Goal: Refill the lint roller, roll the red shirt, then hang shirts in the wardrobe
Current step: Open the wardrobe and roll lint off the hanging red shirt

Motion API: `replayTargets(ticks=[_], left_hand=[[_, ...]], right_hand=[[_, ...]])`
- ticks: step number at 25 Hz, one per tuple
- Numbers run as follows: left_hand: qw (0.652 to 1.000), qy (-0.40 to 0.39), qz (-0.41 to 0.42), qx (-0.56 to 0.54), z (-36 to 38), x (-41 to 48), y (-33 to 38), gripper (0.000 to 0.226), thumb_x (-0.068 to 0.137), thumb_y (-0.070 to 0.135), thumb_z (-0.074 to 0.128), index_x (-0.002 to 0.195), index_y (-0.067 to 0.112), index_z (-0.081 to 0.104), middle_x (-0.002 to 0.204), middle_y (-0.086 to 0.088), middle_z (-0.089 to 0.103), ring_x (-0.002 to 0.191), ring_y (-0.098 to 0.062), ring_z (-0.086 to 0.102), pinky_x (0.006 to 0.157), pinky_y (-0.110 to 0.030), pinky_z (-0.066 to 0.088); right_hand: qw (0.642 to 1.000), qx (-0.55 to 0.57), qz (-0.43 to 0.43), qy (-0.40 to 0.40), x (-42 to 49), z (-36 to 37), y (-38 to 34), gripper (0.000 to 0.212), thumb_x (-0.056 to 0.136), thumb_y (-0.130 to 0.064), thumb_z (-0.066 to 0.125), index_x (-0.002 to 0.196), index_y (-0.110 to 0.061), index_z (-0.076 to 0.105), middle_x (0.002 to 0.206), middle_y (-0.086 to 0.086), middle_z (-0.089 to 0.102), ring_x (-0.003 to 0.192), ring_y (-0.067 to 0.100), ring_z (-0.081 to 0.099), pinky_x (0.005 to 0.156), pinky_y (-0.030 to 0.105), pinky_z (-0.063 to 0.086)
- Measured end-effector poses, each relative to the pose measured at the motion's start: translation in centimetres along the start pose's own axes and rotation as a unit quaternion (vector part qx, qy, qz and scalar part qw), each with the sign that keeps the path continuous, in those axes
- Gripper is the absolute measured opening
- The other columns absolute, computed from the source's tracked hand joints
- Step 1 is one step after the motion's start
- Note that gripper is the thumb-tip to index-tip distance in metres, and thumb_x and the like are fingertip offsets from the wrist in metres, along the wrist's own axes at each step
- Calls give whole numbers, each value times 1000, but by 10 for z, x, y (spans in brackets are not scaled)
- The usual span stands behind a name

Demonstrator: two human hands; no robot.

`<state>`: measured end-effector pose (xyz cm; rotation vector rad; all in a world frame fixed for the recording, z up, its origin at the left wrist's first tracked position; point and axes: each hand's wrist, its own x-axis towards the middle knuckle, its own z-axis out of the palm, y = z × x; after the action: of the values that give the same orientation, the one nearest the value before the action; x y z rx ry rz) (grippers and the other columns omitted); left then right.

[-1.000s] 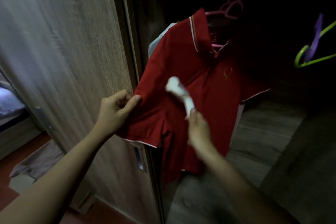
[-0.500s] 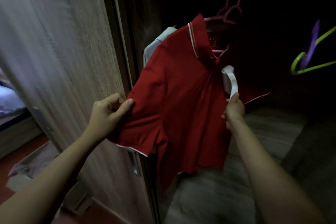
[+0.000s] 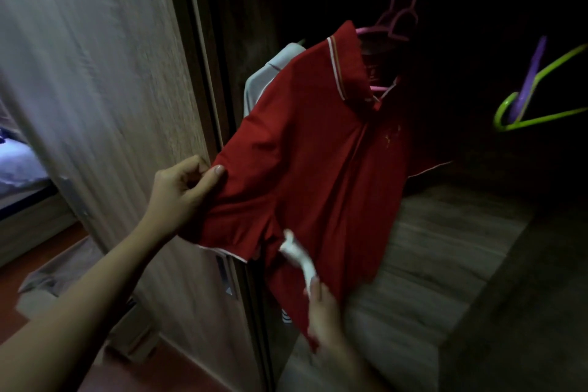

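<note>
Plainly, the head view holds everything. The red shirt [image 3: 318, 169] hangs inside the open wardrobe on a pink hanger [image 3: 386, 31], its front turned toward the person. The left hand [image 3: 178, 191] pinches the cloth at the near sleeve, thumb pressed against curled fingers [image 3: 191, 165], and draws it outward. Judging by the pull lines, this keeps the fabric taut and flat so the roller has a firm surface to work on.

The right hand [image 3: 321, 305] is closed round the handle of the white lint roller [image 3: 299, 254], whose head lies against the lower front of the shirt, just beside the sleeve hem. The roller is blurred, so how the sheet sits on it cannot be told. The step in hand looks like rolling the shirt where it hangs, with both hands shared between the shirt and the tool.

The count:
- One red shirt.
- One pale shirt [image 3: 270, 73] hanging close behind it.
- One lint roller.
- Two pink hooks on the rail, so probably two pink hangers.
- One green hanger [image 3: 541, 111] and one purple hanger [image 3: 528, 73], both bare and well apart to the right.

The wardrobe door [image 3: 111, 89] stands at the left.
</note>
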<state>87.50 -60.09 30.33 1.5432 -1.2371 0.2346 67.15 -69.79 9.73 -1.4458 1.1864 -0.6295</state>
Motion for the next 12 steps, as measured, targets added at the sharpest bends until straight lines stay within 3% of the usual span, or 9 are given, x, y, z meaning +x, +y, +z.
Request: replayTargets(ticks=[2,6,9,12], left_hand=[[999,-1,-4,35,-2,-4,3,40,82,47,57,60,16,46,54,-21,46,52,-9,37,48,-31,32],[997,-15,6,78,5,-39,20,46,80,49,54,64,6,50,53,-8,47,50,-5,38,48,-20,33],[997,-40,27,63,17,-68,36,34,80,44,57,68,13,51,62,-3,48,47,0,40,47,-10,30],[994,-77,60,46,36,-91,49,24,82,41,56,73,20,47,52,6,45,48,-1,41,47,-7,30]], right_hand=[[997,21,-21,69,31,-27,-35,50,96,-45,29,88,-8,63,64,0,56,56,17,51,54,26,36],[983,85,-48,158,66,-82,-73,47,98,-42,26,97,-8,59,61,-4,46,46,17,44,42,22,34],[983,86,-53,156,54,-90,-61,55,93,-52,24,103,-9,58,63,-10,44,51,11,43,49,24,35],[982,52,-83,163,12,-93,-46,61,90,-56,25,106,-9,59,71,-7,52,65,16,51,64,32,41]])
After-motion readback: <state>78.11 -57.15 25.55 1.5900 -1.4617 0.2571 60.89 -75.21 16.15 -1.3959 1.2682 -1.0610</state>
